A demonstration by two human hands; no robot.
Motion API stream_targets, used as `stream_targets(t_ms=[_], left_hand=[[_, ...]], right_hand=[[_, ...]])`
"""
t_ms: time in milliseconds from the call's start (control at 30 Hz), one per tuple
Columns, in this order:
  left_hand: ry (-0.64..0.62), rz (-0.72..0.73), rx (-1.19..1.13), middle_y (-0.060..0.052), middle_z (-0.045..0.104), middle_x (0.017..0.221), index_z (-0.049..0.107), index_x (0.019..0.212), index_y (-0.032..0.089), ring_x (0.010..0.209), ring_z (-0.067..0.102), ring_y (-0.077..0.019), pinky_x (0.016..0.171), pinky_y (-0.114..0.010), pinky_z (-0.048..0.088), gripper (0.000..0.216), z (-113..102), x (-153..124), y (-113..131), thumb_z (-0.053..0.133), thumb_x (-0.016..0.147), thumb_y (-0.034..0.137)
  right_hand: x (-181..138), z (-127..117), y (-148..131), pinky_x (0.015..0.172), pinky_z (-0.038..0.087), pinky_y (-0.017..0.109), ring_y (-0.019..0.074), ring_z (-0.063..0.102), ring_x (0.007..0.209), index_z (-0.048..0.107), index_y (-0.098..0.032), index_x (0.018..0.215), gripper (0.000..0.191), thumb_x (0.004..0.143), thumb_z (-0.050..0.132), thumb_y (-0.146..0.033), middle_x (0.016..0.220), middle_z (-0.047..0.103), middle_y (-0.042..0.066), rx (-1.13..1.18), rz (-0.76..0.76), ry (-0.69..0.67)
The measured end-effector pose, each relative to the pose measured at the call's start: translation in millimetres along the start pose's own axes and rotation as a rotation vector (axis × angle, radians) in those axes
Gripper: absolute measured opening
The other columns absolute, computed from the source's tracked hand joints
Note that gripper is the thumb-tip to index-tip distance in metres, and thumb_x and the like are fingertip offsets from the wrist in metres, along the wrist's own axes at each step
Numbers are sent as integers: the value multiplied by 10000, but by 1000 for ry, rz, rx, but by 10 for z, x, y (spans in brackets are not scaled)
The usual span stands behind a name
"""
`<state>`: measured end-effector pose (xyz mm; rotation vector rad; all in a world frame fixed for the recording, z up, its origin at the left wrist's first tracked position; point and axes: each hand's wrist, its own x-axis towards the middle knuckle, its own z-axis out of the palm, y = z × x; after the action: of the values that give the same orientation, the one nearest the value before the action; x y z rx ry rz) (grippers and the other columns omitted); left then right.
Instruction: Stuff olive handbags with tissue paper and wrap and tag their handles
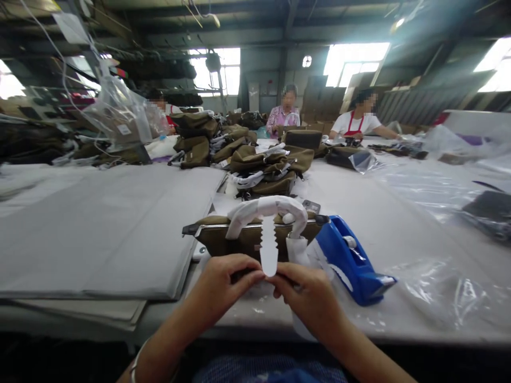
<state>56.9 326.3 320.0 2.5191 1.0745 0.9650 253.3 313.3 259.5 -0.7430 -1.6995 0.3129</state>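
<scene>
A flat white strip with notched, saw-like edges (269, 250) stands upright in front of me, its rounded end at the bottom. My left hand (228, 279) pinches that lower end between thumb and forefinger. From the other side my right hand (309, 291) pinches it too, the fingertips of both hands almost meeting. Just behind is an olive-brown handbag (219, 246) with black ends and a silver zip, standing on the table. Its arched handle (261, 204) is wrapped in white paper. The strip hides part of the bag's front.
A blue tape dispenser (359, 266) stands right of the bag. Large white paper sheets (99, 229) are stacked at left. Farther back lie piled olive bags (263, 165) and a dark phone (311, 206). Clear plastic bags (443, 292) lie at right. Several co-workers (353, 122) are across the table.
</scene>
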Motion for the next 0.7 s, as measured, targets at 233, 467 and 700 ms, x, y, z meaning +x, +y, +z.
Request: stream_targets(t_ms=[233,467,700], left_hand=[[632,-136,30,-34,765,1048,721,1119,217,889,723,-169,852,-251,563,250,-281,5,-283,603,955,364],[316,-2,-48,-63,735,970,732,1151,178,566,628,-115,548,-226,552,301,-417,261,-425,531,959,293],[74,152,295,-41,754,916,764,920,205,812,672,-170,708,-233,514,299,-600,382,-340,473,903,136]], right_hand=[[225,130,86,428,469,198,117,611,414,687,-199,922,159,911,622,-343,651,729,-7,172,269,185],[617,360,91,540,454,277,161,611,454,631,-212,924,141,921,544,-323,608,688,-6,-133,161,168],[820,367,21,548,443,252,134,592,518,622,-211,797,223,958,532,-337,696,684,-1,133,76,-62]])
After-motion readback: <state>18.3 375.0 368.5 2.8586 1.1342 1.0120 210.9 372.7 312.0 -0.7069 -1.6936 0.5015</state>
